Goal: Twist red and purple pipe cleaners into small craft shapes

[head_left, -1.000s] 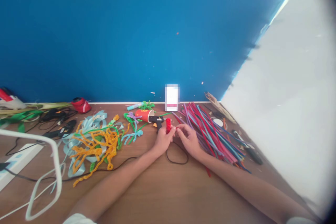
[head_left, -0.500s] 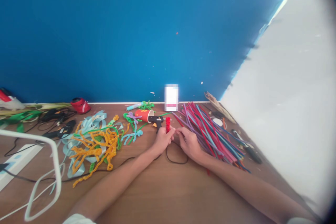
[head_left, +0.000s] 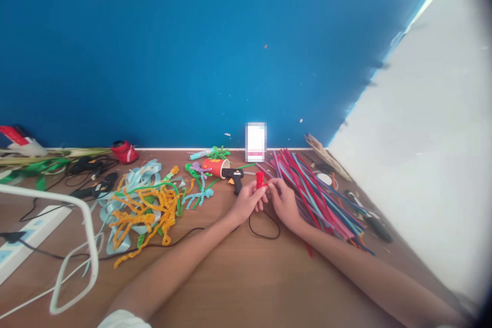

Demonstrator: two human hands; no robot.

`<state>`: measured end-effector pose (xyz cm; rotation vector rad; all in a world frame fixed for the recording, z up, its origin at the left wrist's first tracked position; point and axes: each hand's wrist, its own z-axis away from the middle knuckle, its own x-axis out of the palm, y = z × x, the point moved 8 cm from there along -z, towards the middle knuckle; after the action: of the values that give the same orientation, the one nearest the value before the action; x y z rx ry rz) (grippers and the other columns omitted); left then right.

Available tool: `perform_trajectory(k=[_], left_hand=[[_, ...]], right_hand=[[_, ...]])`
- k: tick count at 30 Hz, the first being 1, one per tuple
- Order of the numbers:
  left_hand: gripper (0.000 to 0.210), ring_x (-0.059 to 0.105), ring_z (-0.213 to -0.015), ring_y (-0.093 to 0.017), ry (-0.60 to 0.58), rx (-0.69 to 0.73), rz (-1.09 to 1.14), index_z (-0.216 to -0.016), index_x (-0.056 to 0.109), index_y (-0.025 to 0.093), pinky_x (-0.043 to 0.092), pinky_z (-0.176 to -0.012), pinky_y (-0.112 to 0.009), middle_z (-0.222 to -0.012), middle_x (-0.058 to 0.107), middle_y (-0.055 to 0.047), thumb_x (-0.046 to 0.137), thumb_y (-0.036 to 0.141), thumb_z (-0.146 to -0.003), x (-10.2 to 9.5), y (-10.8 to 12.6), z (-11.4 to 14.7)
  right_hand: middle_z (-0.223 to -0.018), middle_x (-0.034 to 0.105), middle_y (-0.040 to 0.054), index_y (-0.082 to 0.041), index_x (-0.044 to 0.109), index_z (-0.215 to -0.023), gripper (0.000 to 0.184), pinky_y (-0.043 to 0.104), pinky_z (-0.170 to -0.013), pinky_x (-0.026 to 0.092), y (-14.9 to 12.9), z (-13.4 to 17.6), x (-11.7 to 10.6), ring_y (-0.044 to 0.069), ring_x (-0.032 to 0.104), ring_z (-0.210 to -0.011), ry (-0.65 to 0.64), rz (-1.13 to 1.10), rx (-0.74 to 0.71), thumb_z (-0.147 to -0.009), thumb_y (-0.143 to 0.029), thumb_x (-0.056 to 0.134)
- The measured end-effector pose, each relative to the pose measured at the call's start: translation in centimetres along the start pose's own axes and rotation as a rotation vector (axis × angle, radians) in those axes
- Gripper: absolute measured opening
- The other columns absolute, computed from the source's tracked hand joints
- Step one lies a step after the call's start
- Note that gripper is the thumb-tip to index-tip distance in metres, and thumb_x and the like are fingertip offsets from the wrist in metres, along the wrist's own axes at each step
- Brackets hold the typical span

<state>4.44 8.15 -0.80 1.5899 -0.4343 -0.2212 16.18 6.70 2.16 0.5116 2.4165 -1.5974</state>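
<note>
My left hand (head_left: 250, 202) is closed around a red pipe cleaner (head_left: 260, 178), bunched into a short coil that sticks up above the fingers. Close by on the right, my right hand (head_left: 283, 204) pinches the thin red end that runs out sideways from the coil. Just beyond the left hand lies a black glue gun (head_left: 235, 179), its rear end at the mouth of a tipped red paper cup (head_left: 216, 168). Loose pipe cleaners (head_left: 311, 189) in red, purple and blue lie in a bundle beside my right hand.
On the left are twisted orange pipe cleaners (head_left: 149, 210) over light blue ribbon (head_left: 142, 177), a white power strip (head_left: 36, 238) and a white bent frame (head_left: 90, 246). A black cable (head_left: 265, 237) loops below the hands. A blue wall (head_left: 192, 51) rises behind the table.
The view has swung slightly, so everything appears further right. Both hands stay together around the red pipe cleaner, whose coil has turned and whose thin end now shows between them.
</note>
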Motion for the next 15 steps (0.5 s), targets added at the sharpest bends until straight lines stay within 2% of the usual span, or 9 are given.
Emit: perform_trajectory(k=[5, 11, 15], left_hand=[[0.044, 0.054, -0.048, -0.007, 0.036, -0.009, 0.001, -0.100, 0.058, 0.013, 0.038, -0.043, -0.018, -0.072, 0.061, -0.001, 0.049, 0.054, -0.089, -0.2, 0.0, 0.0], [0.043, 0.057, -0.063, -0.011, 0.114, 0.036, -0.082, -0.095, 0.064, 0.012, 0.045, -0.058, -0.021, -0.080, 0.063, -0.005, 0.048, 0.053, -0.091, -0.9, 0.5, 0.2], [0.039, 0.054, -0.067, -0.010, 0.158, 0.077, -0.113, -0.106, 0.065, 0.016, 0.043, -0.061, -0.021, -0.081, 0.060, -0.002, 0.050, 0.049, -0.091, -1.3, 1.1, 0.5]], right_hand=[[-0.074, 0.061, 0.0010, -0.021, 0.056, -0.090, 0.021, 0.028, -0.061, 0.043, 0.3, -0.2, 0.0, 0.016, 0.056, -0.063, 0.000, -0.041, 0.027, -0.097, -0.038, 0.047], [-0.072, 0.058, -0.0005, -0.021, 0.054, -0.091, 0.021, 0.028, -0.062, 0.042, 0.4, -0.3, -0.1, 0.016, 0.056, -0.064, 0.012, -0.038, 0.025, -0.097, -0.039, 0.045], [-0.065, 0.054, -0.0025, -0.021, 0.053, -0.089, 0.023, 0.027, -0.060, 0.042, 0.5, -0.4, -0.1, 0.016, 0.054, -0.060, 0.014, -0.061, 0.047, -0.098, -0.040, 0.043]])
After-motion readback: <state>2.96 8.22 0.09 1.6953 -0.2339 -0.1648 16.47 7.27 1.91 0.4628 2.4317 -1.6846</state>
